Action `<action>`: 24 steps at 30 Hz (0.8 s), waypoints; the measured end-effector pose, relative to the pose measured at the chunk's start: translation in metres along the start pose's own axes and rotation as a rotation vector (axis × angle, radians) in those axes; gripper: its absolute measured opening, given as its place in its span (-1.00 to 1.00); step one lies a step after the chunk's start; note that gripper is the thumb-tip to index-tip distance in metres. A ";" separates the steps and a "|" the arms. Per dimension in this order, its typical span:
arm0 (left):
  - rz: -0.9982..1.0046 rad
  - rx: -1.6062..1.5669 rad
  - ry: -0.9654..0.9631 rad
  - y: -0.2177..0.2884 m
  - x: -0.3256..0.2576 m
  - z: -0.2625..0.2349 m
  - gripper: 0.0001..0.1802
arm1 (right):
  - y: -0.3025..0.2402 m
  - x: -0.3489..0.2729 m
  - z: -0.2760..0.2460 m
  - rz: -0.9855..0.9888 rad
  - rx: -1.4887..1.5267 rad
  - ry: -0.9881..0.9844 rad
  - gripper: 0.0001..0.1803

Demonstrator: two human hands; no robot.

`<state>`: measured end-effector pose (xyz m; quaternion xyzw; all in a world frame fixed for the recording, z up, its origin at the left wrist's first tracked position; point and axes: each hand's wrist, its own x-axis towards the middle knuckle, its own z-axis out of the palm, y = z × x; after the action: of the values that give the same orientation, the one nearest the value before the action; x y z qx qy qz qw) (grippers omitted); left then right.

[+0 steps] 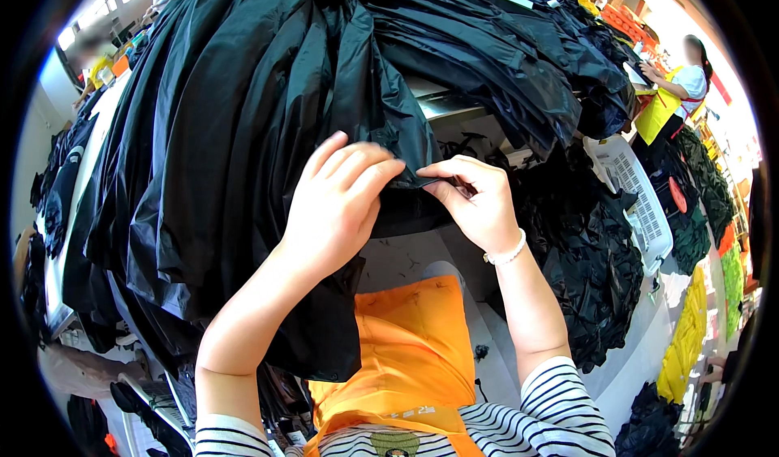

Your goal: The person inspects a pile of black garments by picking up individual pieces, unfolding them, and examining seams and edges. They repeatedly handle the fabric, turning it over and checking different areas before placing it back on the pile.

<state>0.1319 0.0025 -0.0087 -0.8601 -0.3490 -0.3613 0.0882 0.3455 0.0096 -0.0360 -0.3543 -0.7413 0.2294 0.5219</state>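
A large heap of shiny black fabric [243, 108] drapes in long folds over the table toward me. My right hand [480, 201] pinches the lower edge of one fold between thumb and fingers, with a white bracelet on that wrist. Beside it on the left, my left hand [337, 201] bends its fingers round the same fold, closed on the cloth. Its fingertips are slightly smeared by motion and its thumb is mostly hidden. Only a short strip of the edge shows between the two hands.
An orange apron [414, 335] covers my lap. Crumpled black cloth [580, 254] is piled at the right beside a white plastic basket [637, 197]. A person in a yellow apron [673, 92] stands at the far right; others work at the far left. Yellow cloth [683, 339] hangs at right.
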 end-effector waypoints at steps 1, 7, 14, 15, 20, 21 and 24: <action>-0.034 -0.124 -0.018 -0.004 0.001 0.000 -0.63 | 0.000 0.000 0.000 0.012 0.012 -0.008 -0.83; -0.625 -0.867 -0.262 -0.023 0.006 -0.004 -0.76 | 0.005 0.004 -0.001 0.211 0.219 -0.040 -0.79; -0.909 -0.982 -0.187 -0.027 0.011 -0.003 -0.70 | -0.027 -0.011 0.015 -0.104 -0.248 0.173 -0.54; -0.915 -0.972 -0.199 -0.025 0.012 -0.001 -0.70 | -0.033 -0.017 0.012 -0.120 -0.246 0.132 -0.60; -0.896 -0.997 -0.200 -0.022 0.016 0.001 -0.70 | -0.028 -0.016 0.025 -0.114 -0.406 0.075 -0.74; -0.894 -1.025 -0.198 -0.022 0.015 0.001 -0.71 | -0.026 -0.015 0.026 -0.114 -0.402 0.088 -0.75; -0.903 -1.025 -0.197 -0.025 0.014 0.001 -0.72 | -0.023 -0.013 0.030 -0.096 -0.350 0.120 -0.77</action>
<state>0.1229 0.0290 -0.0022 -0.5926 -0.4645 -0.4022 -0.5209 0.3134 -0.0143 -0.0381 -0.4168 -0.7533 0.0503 0.5062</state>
